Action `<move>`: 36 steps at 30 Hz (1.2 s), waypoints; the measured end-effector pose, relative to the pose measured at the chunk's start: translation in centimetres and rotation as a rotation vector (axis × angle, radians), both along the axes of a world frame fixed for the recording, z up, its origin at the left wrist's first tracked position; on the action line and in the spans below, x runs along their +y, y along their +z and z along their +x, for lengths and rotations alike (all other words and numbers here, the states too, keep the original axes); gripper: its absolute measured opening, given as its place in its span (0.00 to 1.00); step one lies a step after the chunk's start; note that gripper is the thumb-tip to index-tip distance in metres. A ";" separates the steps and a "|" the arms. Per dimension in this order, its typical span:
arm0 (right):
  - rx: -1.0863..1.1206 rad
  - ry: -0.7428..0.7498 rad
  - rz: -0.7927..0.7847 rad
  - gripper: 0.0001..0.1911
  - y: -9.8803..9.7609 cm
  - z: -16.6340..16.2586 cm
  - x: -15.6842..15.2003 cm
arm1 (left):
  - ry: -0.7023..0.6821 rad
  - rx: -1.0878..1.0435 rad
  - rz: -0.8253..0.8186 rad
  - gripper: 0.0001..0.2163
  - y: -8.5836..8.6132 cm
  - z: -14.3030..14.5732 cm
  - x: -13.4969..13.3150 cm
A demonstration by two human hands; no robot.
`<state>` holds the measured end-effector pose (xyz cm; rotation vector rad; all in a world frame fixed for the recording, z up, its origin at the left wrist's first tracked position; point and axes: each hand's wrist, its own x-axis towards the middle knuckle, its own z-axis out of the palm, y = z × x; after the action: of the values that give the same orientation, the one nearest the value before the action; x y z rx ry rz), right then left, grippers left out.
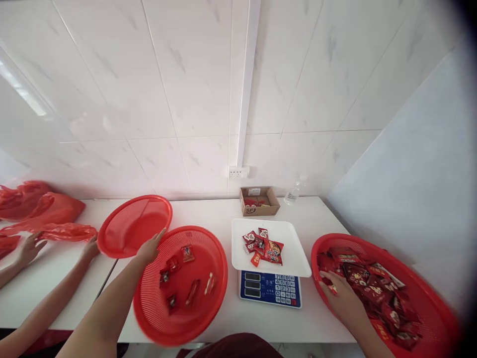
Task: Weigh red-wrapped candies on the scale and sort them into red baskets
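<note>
My left hand [149, 248] is closed on the upper left rim of a round red plastic basket [219, 238], where it meets a second red basket. Several small red snack packets [188, 253] lie scattered in the basket I hold. Over the near left side of the right-hand red basket [316, 243], my right hand [341, 294] is closed around a small red packet [331, 287]. That basket holds a heap of red packets [383, 293]. Between the baskets stands a blue scale [268, 289] with a white tray [294, 253] on top, bearing several red packets [274, 251].
Another red basket [130, 223] leans at the back left. Red plastic bags [55, 211] lie farther left, beside a co-worker's hands [28, 251]. A small cardboard box [260, 201] and a clear bottle [293, 193] stand against the wall under a socket [238, 172].
</note>
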<state>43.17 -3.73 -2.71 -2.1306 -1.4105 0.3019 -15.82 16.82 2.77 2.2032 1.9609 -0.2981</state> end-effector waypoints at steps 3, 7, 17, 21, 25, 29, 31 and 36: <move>0.002 0.049 -0.012 0.22 0.3 -1.3 1.0 | -0.184 0.073 -0.030 0.39 0.5 -0.9 0.1; 0.005 0.103 -0.059 0.21 0.5 -3.6 2.7 | -0.263 0.144 -0.043 0.40 0.6 -2.0 -0.1; -0.232 0.272 -0.197 0.25 1.8 -9.9 7.9 | -0.078 0.092 0.029 0.30 0.6 -0.7 -1.3; -0.290 0.301 -0.296 0.26 2.5 -12.7 10.3 | -0.143 -0.023 0.015 0.24 -0.3 3.7 -3.1; -0.291 0.275 -0.421 0.26 2.5 -14.5 12.0 | -0.181 -0.233 -0.004 0.21 -1.5 8.9 -6.2; -0.233 0.249 -0.411 0.23 1.9 -14.3 12.3 | -0.160 -0.401 -0.030 0.16 -1.0 12.2 -8.7; -0.206 0.250 -0.380 0.22 1.6 -13.7 12.0 | -0.166 -0.470 -0.088 0.14 -0.1 13.0 -9.8; -0.177 0.184 -0.278 0.25 1.0 -11.7 10.0 | -0.155 -0.492 -0.232 0.11 1.9 12.8 -12.0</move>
<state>31.46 6.31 -1.74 -2.2974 -1.7600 0.4091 -3.01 4.78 4.64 2.0364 1.4270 0.0036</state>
